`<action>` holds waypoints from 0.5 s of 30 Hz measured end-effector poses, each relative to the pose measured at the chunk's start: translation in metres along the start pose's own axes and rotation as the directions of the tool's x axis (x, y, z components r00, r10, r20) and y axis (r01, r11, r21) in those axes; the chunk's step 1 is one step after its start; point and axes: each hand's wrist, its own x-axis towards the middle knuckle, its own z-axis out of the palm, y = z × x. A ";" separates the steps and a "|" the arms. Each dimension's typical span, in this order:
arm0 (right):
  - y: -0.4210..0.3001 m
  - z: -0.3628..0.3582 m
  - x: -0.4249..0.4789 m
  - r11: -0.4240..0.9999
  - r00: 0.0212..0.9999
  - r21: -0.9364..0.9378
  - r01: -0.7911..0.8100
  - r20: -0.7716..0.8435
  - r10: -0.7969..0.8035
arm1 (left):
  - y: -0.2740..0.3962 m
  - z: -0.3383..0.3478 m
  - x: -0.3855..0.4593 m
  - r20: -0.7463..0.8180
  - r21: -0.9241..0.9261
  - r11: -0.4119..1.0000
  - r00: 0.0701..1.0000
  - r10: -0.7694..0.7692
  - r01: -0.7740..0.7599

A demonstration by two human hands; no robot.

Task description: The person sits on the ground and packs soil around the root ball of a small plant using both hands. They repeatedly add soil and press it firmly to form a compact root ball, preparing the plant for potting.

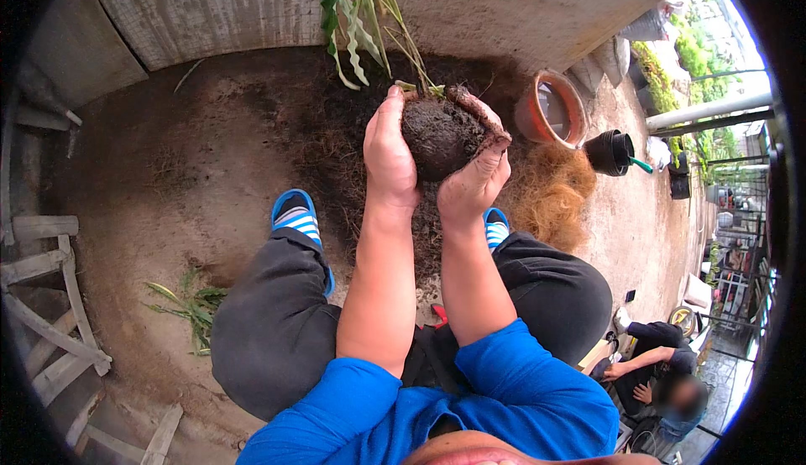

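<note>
Between my palms sits a dark, moist root ball (437, 141), packed into a rounded lump. My left hand (390, 150) presses its left side with the fingers pointing away from me. On the opposite side, my right hand (478, 163) cups the lump, its fingers smeared with soil. From the top of the ball rise thin stems with long, wavy-edged green leaves (352, 30), which droop to the left. Loose dark soil and root fibres (334, 156) lie on the ground beneath and around my hands.
To the right are a terracotta pot (527, 112), black plastic pots (604, 153) with a green-handled tool, and brown fibre (554, 194). Cut leaves (195, 311) lie left of my leg. Wooden frames (63, 314) stand at far left, a wall (441, 5) ahead. Another person (655, 358) sits at lower right.
</note>
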 end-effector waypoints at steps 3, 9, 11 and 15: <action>0.003 0.004 -0.001 1.000 1.000 -0.006 -0.026 -0.016 0.026 | -0.002 -0.002 0.001 -0.026 0.049 0.999 1.000 0.014 -0.013; 0.001 0.003 -0.002 0.999 0.999 0.038 -0.033 -0.037 0.034 | -0.010 -0.004 0.007 -0.003 0.167 0.980 0.994 0.113 -0.111; 0.006 -0.002 -0.002 0.998 0.999 0.043 -0.039 -0.022 0.040 | -0.017 -0.006 0.009 -0.001 0.146 0.985 0.995 0.095 -0.094; 0.009 -0.009 0.003 0.991 0.988 0.049 -0.122 0.101 0.117 | -0.014 -0.008 0.011 -0.053 0.055 0.998 0.998 -0.016 0.019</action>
